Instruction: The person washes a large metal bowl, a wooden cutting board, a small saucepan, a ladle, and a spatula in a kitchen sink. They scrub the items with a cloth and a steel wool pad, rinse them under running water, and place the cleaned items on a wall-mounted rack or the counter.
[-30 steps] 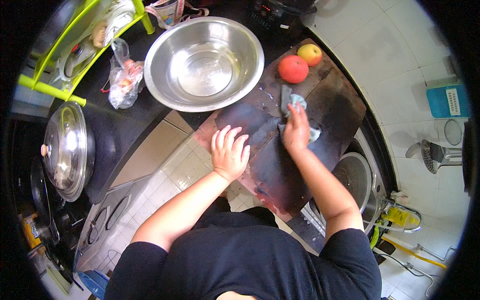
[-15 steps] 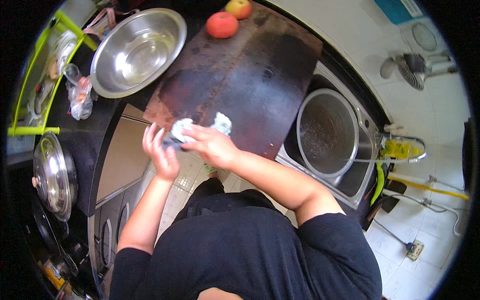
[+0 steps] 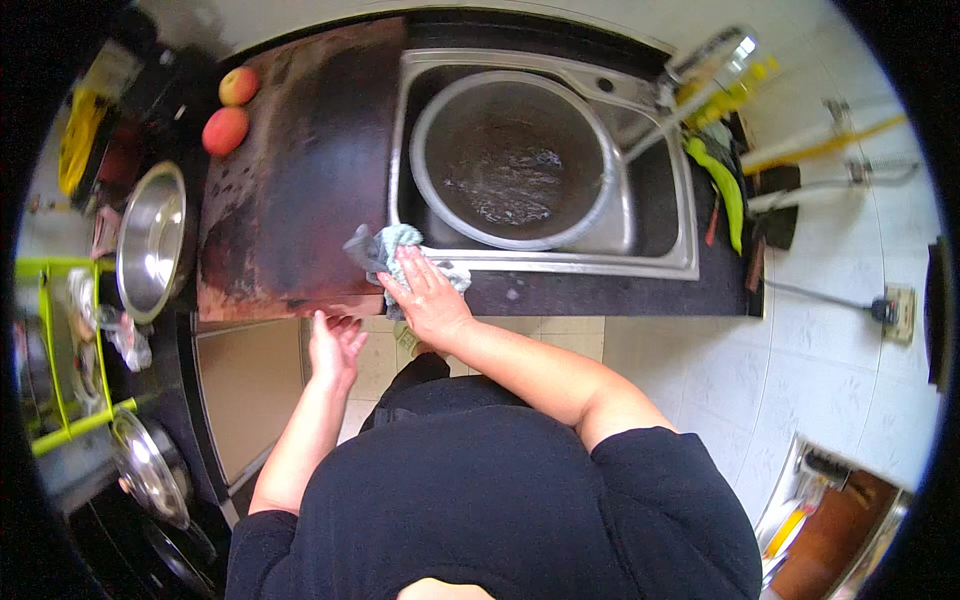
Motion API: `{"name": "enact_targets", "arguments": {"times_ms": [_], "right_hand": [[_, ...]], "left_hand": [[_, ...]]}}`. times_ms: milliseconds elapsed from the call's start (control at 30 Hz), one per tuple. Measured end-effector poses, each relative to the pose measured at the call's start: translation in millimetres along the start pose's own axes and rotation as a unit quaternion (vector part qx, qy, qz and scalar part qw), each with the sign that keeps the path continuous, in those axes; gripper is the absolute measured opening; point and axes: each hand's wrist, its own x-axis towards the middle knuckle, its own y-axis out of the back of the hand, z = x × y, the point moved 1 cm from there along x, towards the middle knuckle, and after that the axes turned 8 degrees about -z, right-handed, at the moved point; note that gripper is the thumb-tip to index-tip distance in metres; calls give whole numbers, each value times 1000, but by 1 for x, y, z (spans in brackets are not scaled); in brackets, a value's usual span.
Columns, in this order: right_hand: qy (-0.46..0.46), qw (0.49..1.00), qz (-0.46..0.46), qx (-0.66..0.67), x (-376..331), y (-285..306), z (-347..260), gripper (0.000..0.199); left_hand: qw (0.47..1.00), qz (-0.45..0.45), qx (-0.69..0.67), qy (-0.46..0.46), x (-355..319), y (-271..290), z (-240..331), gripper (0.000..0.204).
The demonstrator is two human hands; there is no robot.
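Note:
My right hand [image 3: 428,298] presses down on a pale blue-green and grey cloth [image 3: 400,237], its fingers spread over the bunched fabric. The cloth lies where the front right corner of a large dark wooden board [image 3: 300,190] meets the sink's front rim. Part of the cloth is hidden under the hand. Just below the board's front edge is my left hand [image 3: 336,352], empty, palm turned up and fingers loosely apart. Whether its fingertips touch the board's edge I cannot tell.
A metal sink [image 3: 655,262] holds a big round pot [image 3: 600,200] with dark liquid, beneath a tap [image 3: 715,60]. Two red apples [image 3: 226,131] sit on the board's left. A steel bowl [image 3: 150,245] stands left; a long green pepper [image 3: 730,190] lies right of the sink.
My view has turned right, toward the sink. My right hand has carried the cloth away from my left hand to the board's corner by the sink. My left hand has dropped below the board's edge.

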Motion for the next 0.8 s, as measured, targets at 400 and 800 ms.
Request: {"name": "enact_targets", "arguments": {"times_ms": [400,800], "right_hand": [[-326,934,62,-134,-292,125,271,49],[-169,983,33,-60,-198,62,147,65]], "left_hand": [[972,100,-205,53,8,-17,28,27],[937,183,-268,131,-2,-34,53,46]]}}
